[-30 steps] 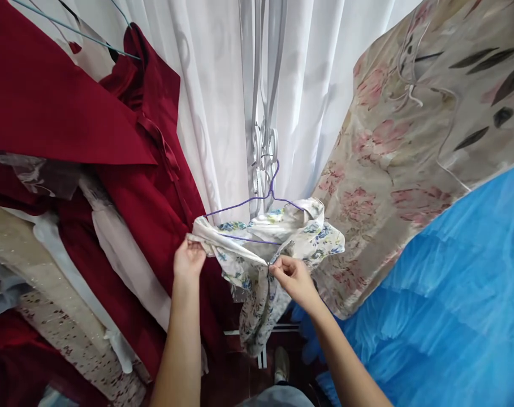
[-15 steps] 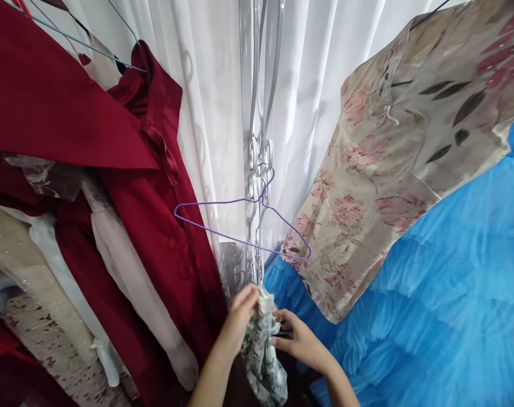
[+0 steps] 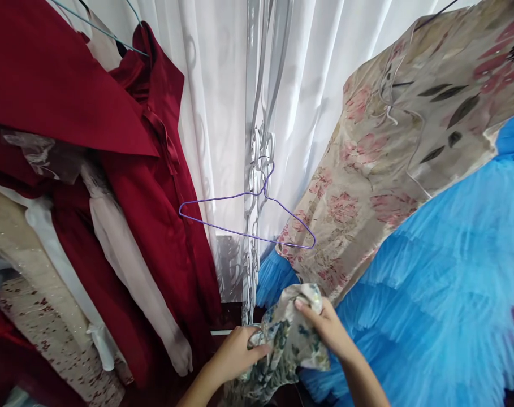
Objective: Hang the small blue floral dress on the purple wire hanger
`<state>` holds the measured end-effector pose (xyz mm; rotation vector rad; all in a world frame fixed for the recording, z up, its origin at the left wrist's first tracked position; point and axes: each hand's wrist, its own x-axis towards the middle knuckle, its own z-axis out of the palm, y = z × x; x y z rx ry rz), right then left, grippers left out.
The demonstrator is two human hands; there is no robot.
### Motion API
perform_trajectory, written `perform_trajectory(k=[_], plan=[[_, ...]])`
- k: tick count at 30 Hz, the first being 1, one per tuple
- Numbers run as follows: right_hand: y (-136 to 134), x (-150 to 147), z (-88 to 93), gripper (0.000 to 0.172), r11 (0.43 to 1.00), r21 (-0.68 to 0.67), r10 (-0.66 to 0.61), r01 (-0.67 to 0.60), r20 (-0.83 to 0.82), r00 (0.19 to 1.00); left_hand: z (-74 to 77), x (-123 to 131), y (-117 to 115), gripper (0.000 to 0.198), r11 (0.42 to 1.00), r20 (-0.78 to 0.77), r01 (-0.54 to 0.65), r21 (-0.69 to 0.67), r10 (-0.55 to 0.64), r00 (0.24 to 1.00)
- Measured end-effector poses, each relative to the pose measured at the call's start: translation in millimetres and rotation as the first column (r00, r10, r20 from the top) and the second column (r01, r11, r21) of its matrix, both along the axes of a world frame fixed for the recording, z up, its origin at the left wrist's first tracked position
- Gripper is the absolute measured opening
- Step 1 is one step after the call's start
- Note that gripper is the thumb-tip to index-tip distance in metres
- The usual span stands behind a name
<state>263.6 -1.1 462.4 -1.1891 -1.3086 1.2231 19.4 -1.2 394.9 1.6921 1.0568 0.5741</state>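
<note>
A crumpled pale garment with a green and grey floral print (image 3: 288, 342) hangs between my hands, low in the middle of the view. My left hand (image 3: 240, 351) is closed on its left edge, thumb on top. At its upper right, my right hand (image 3: 324, 325) pinches the cloth, spreading it upward. The lower folds of the garment run out of sight at the bottom. Above my hands, a bare purple wire hanger (image 3: 248, 234) hangs from a white metal stand (image 3: 252, 147).
Dark red dresses (image 3: 155, 169) and pale garments hang at the left. On the right hang a beige flowered dress (image 3: 350, 152) and a ruffled blue tulle dress (image 3: 430, 271). A white pleated curtain (image 3: 223, 85) covers the back.
The bunched garment is now spread out wider. My right hand has moved right and up with the cloth; my left hand has gone lower.
</note>
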Motion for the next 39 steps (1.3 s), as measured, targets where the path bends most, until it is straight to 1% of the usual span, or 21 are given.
perform_trajectory(k=[2, 3, 5, 7, 8, 10, 12, 14, 16, 18, 20, 21, 24, 26, 28, 31, 33, 35, 36, 37, 39], plan=[[12, 29, 17.9, 0.036, 0.997, 0.068, -0.027, 0.023, 0.058, 0.998, -16.3, -15, 0, 0.025, 0.994, -0.131, -0.095, 0.054, 0.101, 0.986], [22, 44, 26.9, 0.033, 0.994, 0.107, -0.021, 0.011, 0.087, 0.996, -18.6, -23, 3, 0.028, 0.988, -0.164, -0.131, 0.087, 0.144, 0.976], [47, 70, 44.4, 0.023, 0.974, 0.228, -0.019, -0.013, 0.138, 0.99, -9.3, -38, 13, 0.037, 0.975, -0.167, -0.16, 0.157, 0.185, 0.968], [80, 88, 60.2, 0.018, 0.934, 0.356, -0.053, 0.003, 0.132, 0.99, 16.5, -49, 24, 0.042, 0.955, -0.111, -0.179, 0.237, 0.209, 0.972], [98, 93, 67.3, 0.016, 0.927, 0.373, -0.076, 0.033, 0.099, 0.992, 33.4, -51, 28, 0.042, 0.941, -0.065, -0.195, 0.275, 0.221, 0.973], [132, 93, 79.5, 0.01, 0.943, 0.326, -0.069, 0.064, 0.004, 0.998, 69.1, -50, 32, 0.039, 0.911, 0.03, -0.23, 0.342, 0.234, 0.972], [162, 83, 89.4, 0.011, 0.968, 0.25, -0.009, 0.024, -0.061, 0.998, 100.5, -45, 34, 0.034, 0.884, 0.112, -0.264, 0.385, 0.24, 0.964], [185, 68, 97.4, 0.014, 0.979, 0.193, 0.085, -0.068, -0.083, 0.993, 123.2, -42, 35, 0.027, 0.861, 0.195, -0.311, 0.403, 0.251, 0.948], [198, 53, 104.0, 0.017, 0.975, 0.158, 0.173, -0.157, -0.092, 0.981, 136.6, -46, 40, 0.022, 0.839, 0.265, -0.355, 0.412, 0.263, 0.928], [203, 43, 110.1, 0.021, 0.965, 0.141, 0.236, -0.22, -0.108, 0.966, 142.7, -60, 51, 0.016, 0.811, 0.282, -0.383, 0.442, 0.28, 0.918], [202, 40, 116.5, 0.023, 0.957, 0.147, 0.271, -0.25, -0.145, 0.952, 144.7, -83, 69, 0.01, 0.778, 0.263, -0.406, 0.48, 0.314, 0.912], [200, 41, 120.1, 0.026, 0.953, 0.151, 0.287, -0.263, -0.166, 0.943, 145.5, -96, 80, 0.013, 0.764, 0.259, -0.429, 0.483, 0.343, 0.903], [195, 49, 132.0, 0.047, 0.945, 0.106, 0.322, -0.309, -0.159, 0.933, 152.7, -135, 113, 0.027, 0.75, 0.342, -0.558, 0.354, 0.452, 0.824], [195, 53, 139.9, 0.052, 0.941, 0.042, 0.338, -0.335, -0.104, 0.935, 164.6, -152, 133, 0.032, 0.724, 0.417, -0.631, 0.277, 0.501, 0.758], [197, 53, 145.9, 0.047, 0.937, -0.007, 0.348, -0.349, -0.079, 0.934, 181.5, -158, 151, 0.035, 0.667, 0.452, -0.657, 0.352, 0.493, 0.743], [198, 50, 148.2, 0.041, 0.947, -0.012, 0.318, -0.322, -0.121, 0.94, 208.2, -145, 176, 0.031, 0.568, 0.448, -0.623, 0.538, 0.433, 0.782], [195, 47, 143.9, 0.04, 0.956, 0.006, 0.291, -0.294, -0.166, 0.942, 220.4, -125, 188, 0.026, 0.574, 0.454, -0.597, 0.56, 0.39, 0.801], [189, 46, 135.5, 0.034, 0.961, 0.018, 0.274, -0.276, -0.183, 0.944, 225.8, -105, 193, 0.027, 0.611, 0.416, -0.542, 0.577, 0.352, 0.839], [185, 47, 130.9, 0.03, 0.966, 0.014, 0.255, -0.257, -0.177, 0.951, 226.4, -96, 194, 0.03, 0.61, 0.378, -0.511, 0.605, 0.345, 0.859], [181, 48, 126.8, 0.026, 0.973, 0.005, 0.228, -0.23, -0.165, 0.96, 226.4, -89, 193, 0.032, 0.593, 0.333, -0.485, 0.642, 0.355, 0.874], [173, 53, 123.4, 0.024, 0.986, -0.016, 0.161, -0.165, -0.144, 0.976, 227.5, -79, 191, 0.029, 0.527, 0.264, -0.467, 0.71, 0.416, 0.87]])
